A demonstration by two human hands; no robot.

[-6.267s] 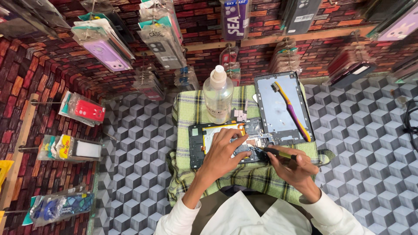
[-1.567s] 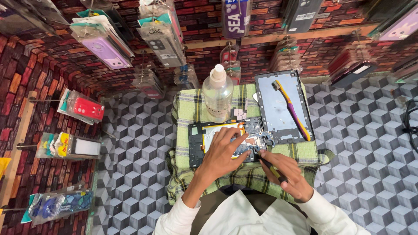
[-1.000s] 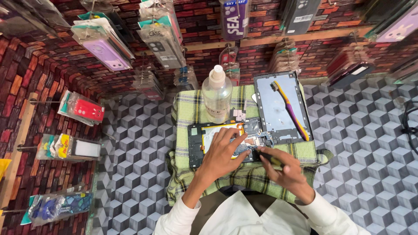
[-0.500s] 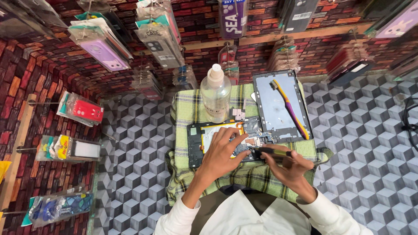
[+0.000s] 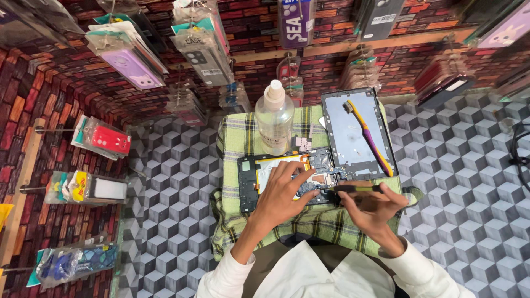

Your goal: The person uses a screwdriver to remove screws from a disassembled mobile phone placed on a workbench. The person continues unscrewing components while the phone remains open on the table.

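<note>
Black opened tablet [image 5: 276,179] lies half hidden under the pressing left hand [image 5: 284,193]; right hand [image 5: 372,207] grips a screwdriver [image 5: 353,189].

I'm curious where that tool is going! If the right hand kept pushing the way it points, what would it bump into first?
The right hand points its screwdriver leftward. First it would probably meet the opened tablet's circuit board, then the left hand's fingers; depth is unclear.
</note>
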